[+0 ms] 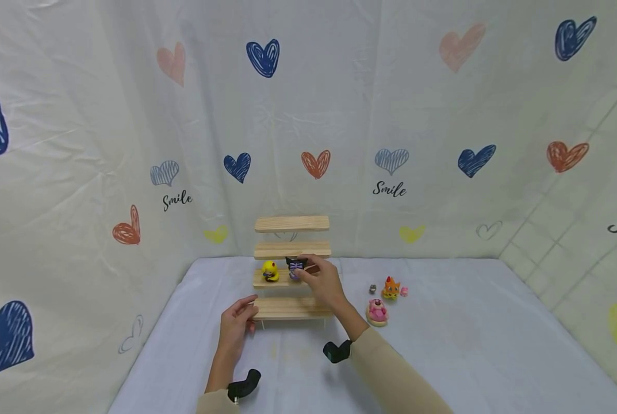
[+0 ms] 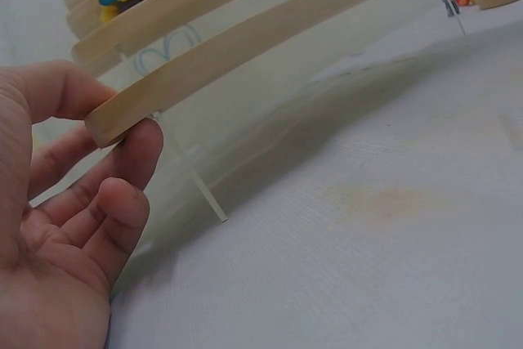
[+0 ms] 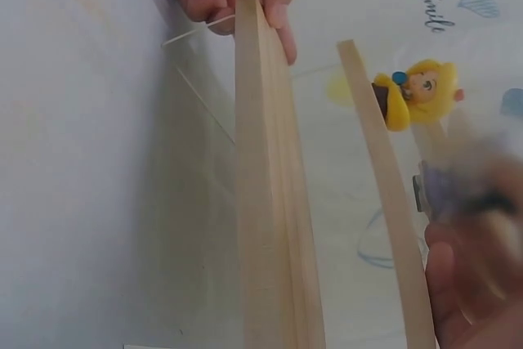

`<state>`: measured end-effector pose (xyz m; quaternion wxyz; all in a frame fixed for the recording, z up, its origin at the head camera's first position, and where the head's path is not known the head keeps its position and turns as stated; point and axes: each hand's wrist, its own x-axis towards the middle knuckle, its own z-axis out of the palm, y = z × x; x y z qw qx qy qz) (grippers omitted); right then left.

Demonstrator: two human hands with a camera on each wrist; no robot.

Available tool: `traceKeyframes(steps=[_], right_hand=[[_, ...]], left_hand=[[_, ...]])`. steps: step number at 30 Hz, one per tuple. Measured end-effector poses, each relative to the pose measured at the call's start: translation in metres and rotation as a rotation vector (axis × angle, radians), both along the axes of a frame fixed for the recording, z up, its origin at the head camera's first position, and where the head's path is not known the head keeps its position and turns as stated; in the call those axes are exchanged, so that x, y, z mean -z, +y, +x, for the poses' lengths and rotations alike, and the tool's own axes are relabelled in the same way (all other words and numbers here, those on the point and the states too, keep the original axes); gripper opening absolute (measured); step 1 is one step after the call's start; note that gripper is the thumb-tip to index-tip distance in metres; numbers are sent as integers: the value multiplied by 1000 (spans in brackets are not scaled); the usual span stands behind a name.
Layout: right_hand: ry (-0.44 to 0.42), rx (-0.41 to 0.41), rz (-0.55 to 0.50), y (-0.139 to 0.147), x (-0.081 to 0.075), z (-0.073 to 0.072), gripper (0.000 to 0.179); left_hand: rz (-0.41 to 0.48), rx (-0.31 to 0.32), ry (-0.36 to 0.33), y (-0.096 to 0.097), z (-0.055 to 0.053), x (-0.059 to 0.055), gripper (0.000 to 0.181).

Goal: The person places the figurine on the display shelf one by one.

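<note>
A tiered wooden display stand [image 1: 291, 309] rises in steps at the back of the table. My left hand [image 1: 234, 326] grips the left end of its lowest board [image 2: 245, 51], thumb and fingers on either side of the edge. At the second board from the bottom, my right hand [image 1: 326, 283] pinches a black-and-purple figurine [image 1: 295, 267], which blurs in the right wrist view. I cannot tell whether its base touches the board. To its left, a yellow-hooded figurine [image 1: 270, 271] sits on that same board.
Right of the stand on the white-covered table lie a pink bear figurine [image 1: 378, 313], an orange figurine [image 1: 391, 288], a tiny grey one [image 1: 372, 288] and a tiny pink one [image 1: 404, 291]. A heart-printed curtain [image 1: 339, 115] hangs close behind.
</note>
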<state>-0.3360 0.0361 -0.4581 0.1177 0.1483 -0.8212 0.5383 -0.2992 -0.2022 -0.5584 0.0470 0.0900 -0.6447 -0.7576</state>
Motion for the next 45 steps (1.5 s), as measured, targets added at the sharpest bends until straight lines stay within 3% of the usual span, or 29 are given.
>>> traceKeyframes(steps=[45], right_hand=[[-31,19,37,-3,-1,-7,31]], left_hand=[[0,2,-3,0,1,-1,38]])
